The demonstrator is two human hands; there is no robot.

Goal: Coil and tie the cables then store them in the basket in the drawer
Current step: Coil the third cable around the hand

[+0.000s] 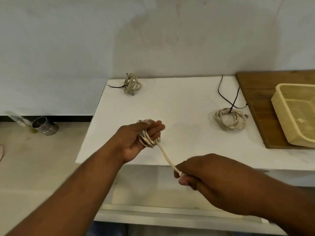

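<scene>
Item 1. Cream cable (148, 140): mostly wound in several loops round the left hand, held in the air above the near middle of the desk. One straight strand (167, 159) runs from the loops down and right to the right hand.

Item 2. Left hand (134, 140): palm turned up, fingers (156, 128) nearly straight and close together, carrying the loops wrapped round them.

Item 3. Right hand (206, 178): in front of the desk's near edge, fingers (185, 182) curled, pinching the free end of the cream cable.

Item 4. White flat-topped desk (179, 103): set against a pale wall.

Item 5. Cream cable bundle, upright and loosely balled (132, 85): far left corner of the desk, bound with a thin black tie whose tail points left.

Item 6. Cream cable coil, lying flat (230, 119): right part of the desk, just beside the board; a thin black cord (226, 92) is attached at its upper edge and trails toward the wall.

Item 7. Brown wooden board (255, 99): right end of the desk.

Item 8. Pale yellow perforated plastic basket (279, 106): on the board, partly out of frame.

Item 9. Silver metal can (45, 126): on the floor, left of the desk, by the wall.
</scene>
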